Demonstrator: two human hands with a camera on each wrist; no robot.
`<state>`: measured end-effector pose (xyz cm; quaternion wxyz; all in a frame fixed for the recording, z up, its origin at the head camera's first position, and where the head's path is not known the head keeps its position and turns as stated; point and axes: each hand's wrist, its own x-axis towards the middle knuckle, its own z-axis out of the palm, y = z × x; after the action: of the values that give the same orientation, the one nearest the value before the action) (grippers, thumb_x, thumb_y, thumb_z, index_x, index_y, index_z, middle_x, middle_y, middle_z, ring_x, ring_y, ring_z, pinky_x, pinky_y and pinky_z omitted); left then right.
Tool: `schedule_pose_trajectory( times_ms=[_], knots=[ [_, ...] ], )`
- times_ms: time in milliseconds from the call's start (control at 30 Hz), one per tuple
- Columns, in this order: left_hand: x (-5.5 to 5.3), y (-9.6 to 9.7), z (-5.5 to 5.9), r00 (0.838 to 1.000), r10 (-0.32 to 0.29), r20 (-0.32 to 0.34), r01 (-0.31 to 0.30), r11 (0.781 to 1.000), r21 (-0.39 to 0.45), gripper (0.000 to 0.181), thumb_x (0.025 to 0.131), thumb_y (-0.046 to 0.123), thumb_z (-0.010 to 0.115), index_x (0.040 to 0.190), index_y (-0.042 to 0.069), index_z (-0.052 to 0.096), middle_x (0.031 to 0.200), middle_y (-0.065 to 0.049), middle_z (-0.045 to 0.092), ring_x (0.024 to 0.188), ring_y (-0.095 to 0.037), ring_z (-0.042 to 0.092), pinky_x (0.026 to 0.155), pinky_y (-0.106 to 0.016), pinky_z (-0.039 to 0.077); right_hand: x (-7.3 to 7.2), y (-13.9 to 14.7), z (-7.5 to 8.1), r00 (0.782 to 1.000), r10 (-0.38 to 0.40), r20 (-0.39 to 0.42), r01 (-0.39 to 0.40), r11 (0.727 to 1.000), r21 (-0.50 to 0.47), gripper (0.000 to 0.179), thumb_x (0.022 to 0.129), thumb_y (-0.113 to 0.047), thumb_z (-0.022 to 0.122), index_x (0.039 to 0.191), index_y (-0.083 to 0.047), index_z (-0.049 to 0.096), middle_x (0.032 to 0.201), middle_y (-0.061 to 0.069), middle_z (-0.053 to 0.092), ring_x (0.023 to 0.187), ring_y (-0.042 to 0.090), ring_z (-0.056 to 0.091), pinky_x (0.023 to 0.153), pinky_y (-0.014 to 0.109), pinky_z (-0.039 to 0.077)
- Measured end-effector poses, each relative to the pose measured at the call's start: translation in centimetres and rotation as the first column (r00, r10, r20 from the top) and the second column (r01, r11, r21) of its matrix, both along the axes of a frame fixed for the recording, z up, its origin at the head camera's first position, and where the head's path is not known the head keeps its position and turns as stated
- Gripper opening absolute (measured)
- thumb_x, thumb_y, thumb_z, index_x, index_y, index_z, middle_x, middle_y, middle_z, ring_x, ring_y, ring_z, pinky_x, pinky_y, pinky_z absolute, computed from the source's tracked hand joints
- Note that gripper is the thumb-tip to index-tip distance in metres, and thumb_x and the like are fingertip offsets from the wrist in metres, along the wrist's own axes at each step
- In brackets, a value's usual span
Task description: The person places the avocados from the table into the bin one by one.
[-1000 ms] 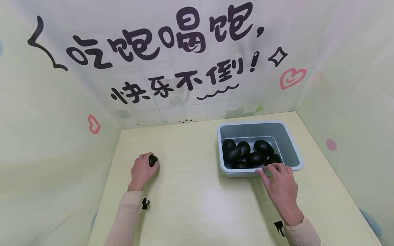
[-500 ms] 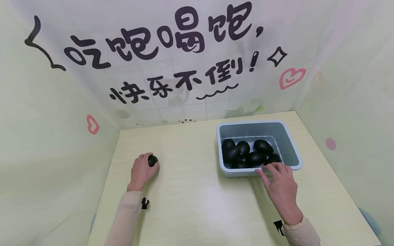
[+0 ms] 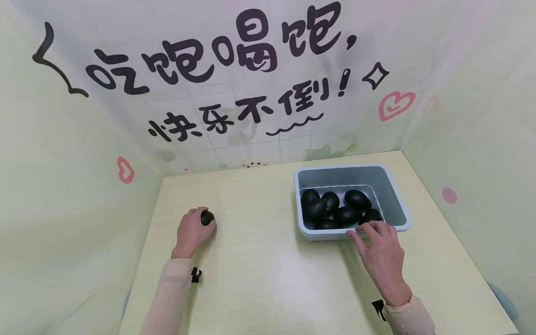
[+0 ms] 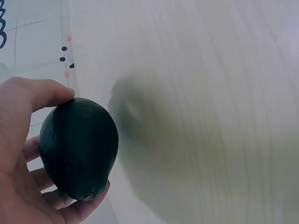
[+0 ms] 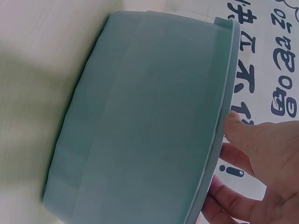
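On the left side of the table, my left hand (image 3: 193, 232) holds a dark green, nearly black avocado (image 3: 207, 217). In the left wrist view, the thumb lies on one side of the avocado (image 4: 79, 149) and the fingers curl under the other. Whether it touches the tabletop I cannot tell. My right hand (image 3: 383, 251) pinches the near rim of a blue-grey plastic bin (image 3: 399, 204) on the right. Several more dark avocados (image 3: 348, 216) lie inside that bin, mostly toward its left and near side. The right wrist view shows the bin's outer wall (image 5: 140, 116) and the fingers at its rim.
The pale wooden table (image 3: 259, 270) stretches between the two hands. A printed white cloth (image 3: 251, 139) with black lettering hangs along the back, and pale cloth walls (image 3: 473, 139) stand at both sides. The bin sits near the table's back right corner.
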<state>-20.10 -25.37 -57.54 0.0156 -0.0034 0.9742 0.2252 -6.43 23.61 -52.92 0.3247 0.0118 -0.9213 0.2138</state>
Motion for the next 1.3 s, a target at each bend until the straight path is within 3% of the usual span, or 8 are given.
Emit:
schedule_pose_trajectory(
  times_ms=[767,1300],
  knots=[
    [0.1,0.1,1.2,0.999,-0.025,-0.041,0.024,0.999,-0.025,0.055,0.1,0.031,0.063,0.147,0.003,0.058,0.145,-0.032,0.058,0.125,-0.053,0.059,0.097,-0.067,0.053,0.2,-0.1,0.2,1.0,-0.005,0.012,0.005,1.0,-0.005,0.081,0.098,-0.078,0.038,0.09,-0.008,0.079,0.099,0.016,0.069,0.096,0.043,0.063,0.042,0.049,0.045],
    [0.0,0.4,2.7,0.998,-0.034,-0.051,0.032,0.999,-0.039,0.056,0.098,0.031,0.061,0.147,0.003,0.059,0.143,-0.032,0.059,0.119,-0.051,0.061,0.09,-0.065,0.055,0.2,-0.1,0.1,1.0,-0.003,0.026,0.003,1.0,-0.005,0.083,0.099,-0.078,0.037,0.089,-0.007,0.078,0.098,0.017,0.068,0.095,0.044,0.061,0.042,0.05,0.046]
  ],
)
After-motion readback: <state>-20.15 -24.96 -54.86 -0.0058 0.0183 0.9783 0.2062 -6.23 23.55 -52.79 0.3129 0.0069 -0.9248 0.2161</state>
